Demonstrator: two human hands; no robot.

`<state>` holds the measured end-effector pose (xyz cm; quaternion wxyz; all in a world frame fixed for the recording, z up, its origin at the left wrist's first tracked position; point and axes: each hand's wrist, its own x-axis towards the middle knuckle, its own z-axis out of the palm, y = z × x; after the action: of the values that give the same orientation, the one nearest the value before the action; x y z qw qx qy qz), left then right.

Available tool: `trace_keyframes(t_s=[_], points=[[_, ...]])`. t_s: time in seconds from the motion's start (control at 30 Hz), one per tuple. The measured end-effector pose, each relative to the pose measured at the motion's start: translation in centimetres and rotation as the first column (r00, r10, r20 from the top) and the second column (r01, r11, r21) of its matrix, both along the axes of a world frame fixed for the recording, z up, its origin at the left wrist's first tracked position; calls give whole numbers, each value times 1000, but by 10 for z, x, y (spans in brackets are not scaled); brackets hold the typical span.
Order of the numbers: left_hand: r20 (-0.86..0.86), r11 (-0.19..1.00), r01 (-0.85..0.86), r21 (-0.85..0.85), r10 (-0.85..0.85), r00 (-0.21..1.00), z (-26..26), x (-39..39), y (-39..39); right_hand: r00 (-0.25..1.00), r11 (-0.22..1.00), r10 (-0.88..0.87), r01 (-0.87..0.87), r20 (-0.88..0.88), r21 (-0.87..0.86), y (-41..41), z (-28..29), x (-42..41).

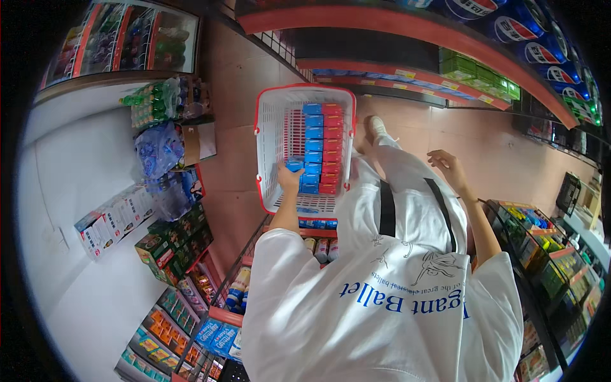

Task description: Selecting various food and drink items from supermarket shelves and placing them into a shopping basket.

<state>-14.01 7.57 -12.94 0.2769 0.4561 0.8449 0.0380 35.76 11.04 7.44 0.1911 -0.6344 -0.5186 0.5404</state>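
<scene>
A white plastic shopping basket with a red rim is before me, left of my legs. Inside it, small blue boxes and red boxes stand in two neighbouring columns along the right side. My left hand reaches into the basket, its thumb and fingers around another blue box beside the blue column. That box is partly hidden by the hand. Away from the basket, my right hand hangs in the air over the floor to the right, fingers loosely bent and apart, holding nothing.
Ahead is a shelf unit with a red edge, bearing Pepsi cans and green boxes. Bottle packs and cartons line the left wall. Shelves of goods stand right; shelved packs lie low left.
</scene>
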Motion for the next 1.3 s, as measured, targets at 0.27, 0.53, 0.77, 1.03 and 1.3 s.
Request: trace_keyframes(t_s=[0.27,0.53,0.77,1.03,1.3], points=[[-14,993,114,-38,-114,993,-37,-19,-19,995,977,94,-95,15,191,52,-2,-14],[114,924,-81,374,41,993,10,29,-41,934,543,-223,-118,278,832,224,7,-22],[552,888,-295,352,58,832,53,115,-72,909,625,-137,-229,394,746,341,-124,125],[684,786,-569,240,279,674,76,149,-136,955,573,-79,-190,285,797,346,-135,65],[545,831,-486,271,284,789,75,119,-108,930,649,-42,-252,365,717,342,-96,77]])
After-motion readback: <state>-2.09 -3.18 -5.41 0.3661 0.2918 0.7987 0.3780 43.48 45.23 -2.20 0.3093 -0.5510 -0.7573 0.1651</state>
